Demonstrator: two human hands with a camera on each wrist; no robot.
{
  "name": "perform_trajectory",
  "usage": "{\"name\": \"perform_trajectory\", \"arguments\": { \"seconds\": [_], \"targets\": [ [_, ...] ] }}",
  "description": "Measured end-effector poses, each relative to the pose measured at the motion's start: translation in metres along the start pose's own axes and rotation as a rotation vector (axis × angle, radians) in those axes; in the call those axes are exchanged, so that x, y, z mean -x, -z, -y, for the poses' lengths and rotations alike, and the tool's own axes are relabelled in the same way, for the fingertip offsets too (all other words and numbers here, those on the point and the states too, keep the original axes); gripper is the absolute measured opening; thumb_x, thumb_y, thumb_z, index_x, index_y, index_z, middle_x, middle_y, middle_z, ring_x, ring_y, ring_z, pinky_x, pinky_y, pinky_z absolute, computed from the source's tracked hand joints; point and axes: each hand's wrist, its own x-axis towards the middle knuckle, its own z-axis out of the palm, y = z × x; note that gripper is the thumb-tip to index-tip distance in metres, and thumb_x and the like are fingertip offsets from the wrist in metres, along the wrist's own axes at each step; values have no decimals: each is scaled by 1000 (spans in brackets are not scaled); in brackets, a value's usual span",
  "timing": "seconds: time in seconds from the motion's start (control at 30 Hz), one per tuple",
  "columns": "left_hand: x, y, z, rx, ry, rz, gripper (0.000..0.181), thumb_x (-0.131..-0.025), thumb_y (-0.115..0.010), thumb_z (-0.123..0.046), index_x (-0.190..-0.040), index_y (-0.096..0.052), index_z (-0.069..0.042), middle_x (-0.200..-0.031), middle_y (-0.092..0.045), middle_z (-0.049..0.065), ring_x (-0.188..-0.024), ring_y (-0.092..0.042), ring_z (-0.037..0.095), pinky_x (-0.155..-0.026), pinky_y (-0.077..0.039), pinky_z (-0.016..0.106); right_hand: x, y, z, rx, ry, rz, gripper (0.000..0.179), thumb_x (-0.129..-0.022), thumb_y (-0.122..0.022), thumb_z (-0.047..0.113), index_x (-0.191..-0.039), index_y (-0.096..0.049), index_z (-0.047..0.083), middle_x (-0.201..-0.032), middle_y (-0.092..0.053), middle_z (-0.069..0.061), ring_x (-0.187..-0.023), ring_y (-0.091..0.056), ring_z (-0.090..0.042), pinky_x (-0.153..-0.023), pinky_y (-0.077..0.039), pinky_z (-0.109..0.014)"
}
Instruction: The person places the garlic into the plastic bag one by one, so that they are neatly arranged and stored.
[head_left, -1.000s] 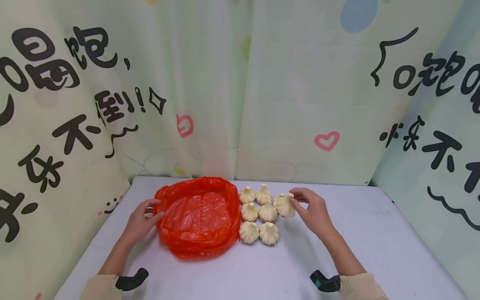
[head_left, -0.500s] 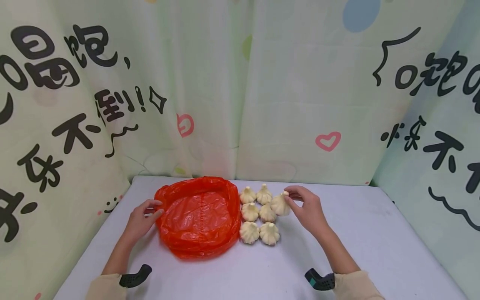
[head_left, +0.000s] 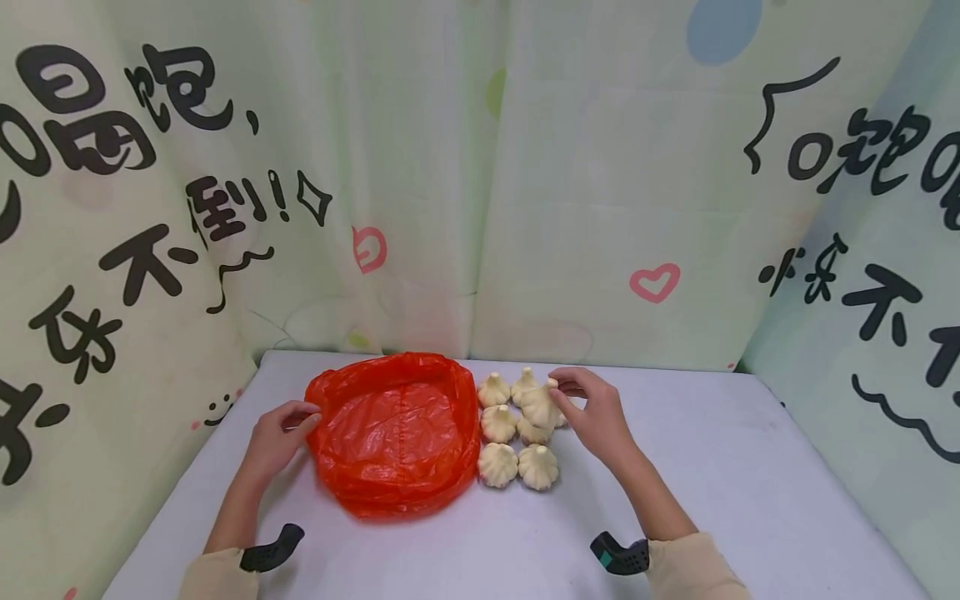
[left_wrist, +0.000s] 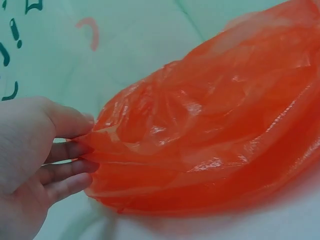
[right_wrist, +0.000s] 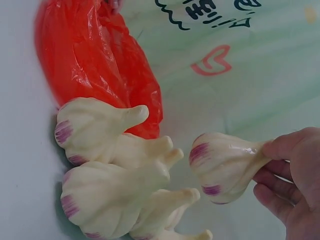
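Observation:
A red plastic bag (head_left: 401, 433) lies spread with its mouth facing up at the left of the table. My left hand (head_left: 277, 442) pinches its left rim between thumb and fingers; the fingertips go behind the film in the left wrist view. By its stem, my right hand (head_left: 596, 412) grips a garlic bulb (right_wrist: 225, 165), cream with purple streaks, raised above the others. Several more garlic bulbs (head_left: 498, 465) stand in rows along the bag's right side. The held bulb partly covers those behind it in the head view.
The white table (head_left: 705, 467) extends to the right and toward the front. A pale green curtain (head_left: 570, 208) with black writing and pink hearts encloses its back and sides. Each wrist wears a black camera mount (head_left: 620, 554).
My right hand has carried the garlic bulb leftward over the rows, toward the bag, uncovering a bulb at the right. The left hand stays at the bag's rim, shifted slightly left.

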Motion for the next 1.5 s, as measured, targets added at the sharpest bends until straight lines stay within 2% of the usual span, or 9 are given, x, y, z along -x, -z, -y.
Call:
{"name": "perform_trajectory", "arguments": {
  "seconds": [0.2, 0.47, 0.83, 1.1, 1.2, 1.33, 1.5],
  "targets": [
    [-2, 2, 3, 22, 0, 19, 36, -98, -55, -33, -125, -60, -9, -126, -60, 17, -116, -54, 30, -90, -56, 36, -6, -12, 8, -63, 24, -6, 21, -86, -69, 1, -107, -66, 1, -99, -70, -11, -88, -68, -23, -80, -58, -35],
    [-2, 1, 0, 14, -8, 47, 37, -98, -55, -32, -126, -60, -9, -127, -60, 17, -116, -54, 31, -91, -56, 39, -11, -26, 20, -83, 38, 8, 21, -86, -70, 2, -106, -67, 1, -98, -70, -10, -88, -68, -22, -81, -58, -36],
    [2, 6, -2, -10, -25, 46, 39, -100, -50, -34, -129, -58, -9, -128, -60, 18, -117, -54, 32, -92, -55, 41, -14, -48, 34, -97, -8, 53, 21, -87, -69, 5, -108, -67, 4, -102, -70, -9, -90, -67, -22, -81, -59, -38],
    [1, 7, 2, -9, -27, 47, 42, -100, -49, -37, -129, -58, -8, -127, -60, 18, -115, -54, 31, -89, -57, 38, -16, -62, 42, -130, -77, 101, 21, -89, -68, 7, -109, -67, 9, -102, -70, -5, -92, -67, -18, -80, -59, -34],
    [1, 6, 3, -15, -21, 46, 41, -100, -49, -36, -129, -58, -8, -127, -60, 18, -115, -54, 31, -90, -56, 39, -16, -66, 43, -139, -82, 131, 21, -89, -68, 9, -110, -66, 10, -104, -69, -5, -93, -66, -18, -81, -59, -35],
    [0, 6, 2, -14, -24, 55, 41, -100, -49, -36, -129, -58, -8, -128, -59, 18, -116, -54, 32, -91, -56, 40, -17, -70, 46, -142, -71, 120, 21, -89, -68, 8, -110, -67, 8, -104, -69, -5, -93, -66, -19, -80, -59, -37],
    [-1, 8, -2, -22, -20, 52, 40, -100, -49, -36, -129, -58, -9, -128, -59, 18, -116, -54, 32, -91, -56, 41, -19, -75, 50, -145, -84, 133, 21, -90, -68, 10, -111, -67, 8, -104, -70, -5, -94, -67, -18, -81, -59, -34]
  ]
}}
